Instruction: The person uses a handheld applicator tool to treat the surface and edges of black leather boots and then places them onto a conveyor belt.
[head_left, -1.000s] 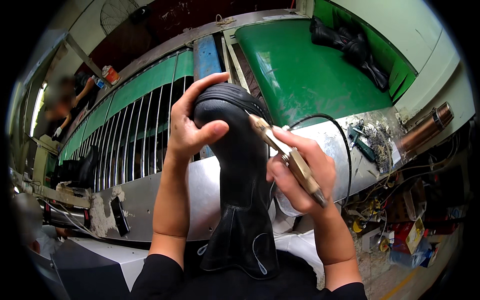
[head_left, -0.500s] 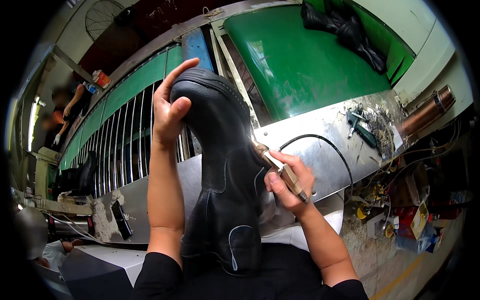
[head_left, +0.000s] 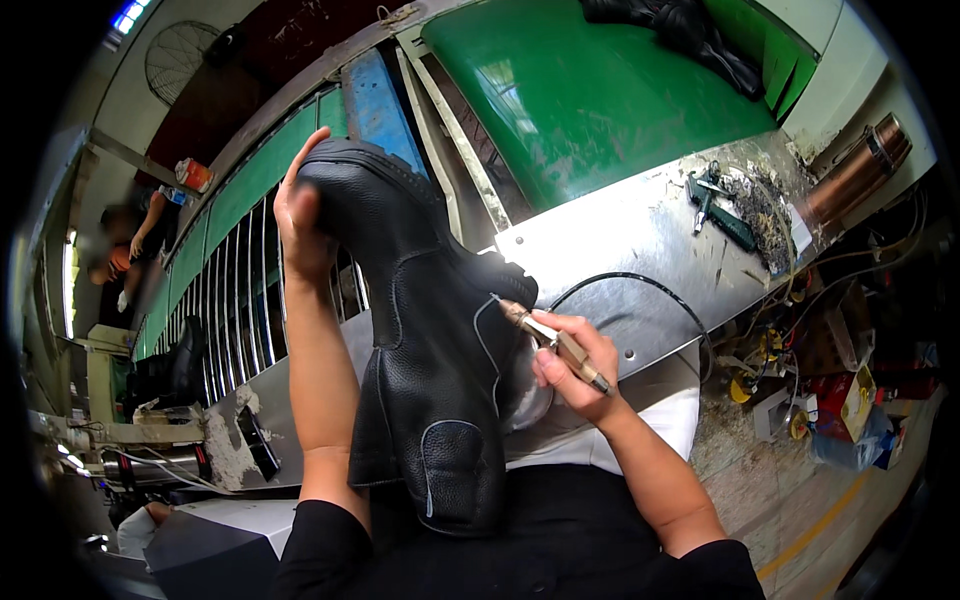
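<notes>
A black leather boot (head_left: 420, 300) lies tilted across my front, its toe pointing up and left and its shaft against my dark shirt. My left hand (head_left: 300, 222) grips the toe end, with the fingers on the sole side and the thumb over the upper. In my right hand (head_left: 580, 362) is a slim brass-coloured nozzle tool (head_left: 556, 342), held between thumb and fingers. Its tip is by the side panel's seam, near the heel; whether it touches the leather I cannot tell. A thin black hose (head_left: 640, 277) arcs behind that hand.
Beyond the metal ledge (head_left: 590, 240) is a green belt (head_left: 560, 110) carrying black boots (head_left: 690, 35). A green-handled tool (head_left: 722, 218) lies on the ledge at right, near a copper-coloured cylinder (head_left: 860, 170). Metal bars (head_left: 240, 310) stand at left. Another person (head_left: 148, 225) is far left.
The boot and my left hand have shifted left, and the boot has turned slightly, showing more of its heel. The tool's tip has moved from the sole edge to the side seam.
</notes>
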